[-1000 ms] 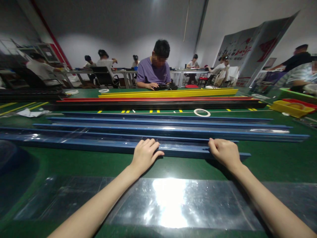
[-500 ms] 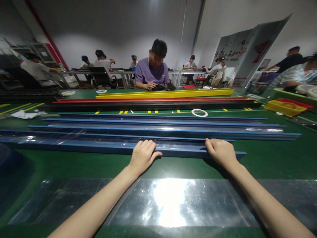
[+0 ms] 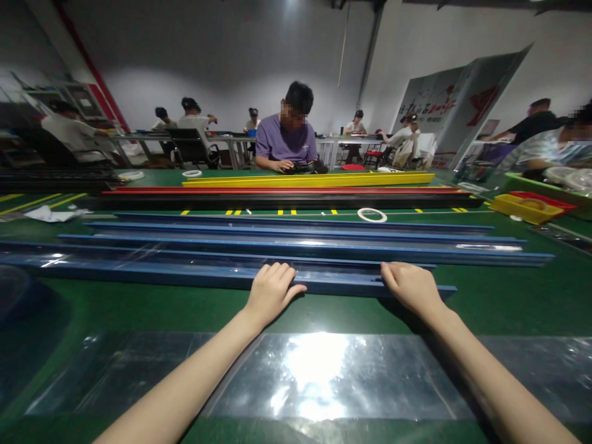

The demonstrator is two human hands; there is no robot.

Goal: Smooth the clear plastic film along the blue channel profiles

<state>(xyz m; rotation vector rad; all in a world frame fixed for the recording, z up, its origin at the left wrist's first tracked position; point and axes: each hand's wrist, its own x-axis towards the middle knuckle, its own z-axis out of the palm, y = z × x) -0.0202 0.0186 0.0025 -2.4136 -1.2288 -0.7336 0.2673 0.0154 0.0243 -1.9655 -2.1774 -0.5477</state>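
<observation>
A long blue channel strip (image 3: 185, 274) lies across the green table in front of me, with clear film over part of it. My left hand (image 3: 272, 291) rests on its near edge, fingers curled over the rim and thumb along the side. My right hand (image 3: 411, 286) grips the same strip near its right end, fingers bent over the top. Two more blue strips (image 3: 324, 237) lie parallel just behind it.
A clear plastic sheet (image 3: 319, 376) lies on the table under my forearms. Farther back lie black, red and yellow strips (image 3: 305, 180), a tape roll (image 3: 372, 214) and a yellow tray (image 3: 527, 206). A person in a purple shirt (image 3: 287, 139) sits opposite; others work behind.
Both hands stay on the near blue strip; only the view has shifted slightly downward.
</observation>
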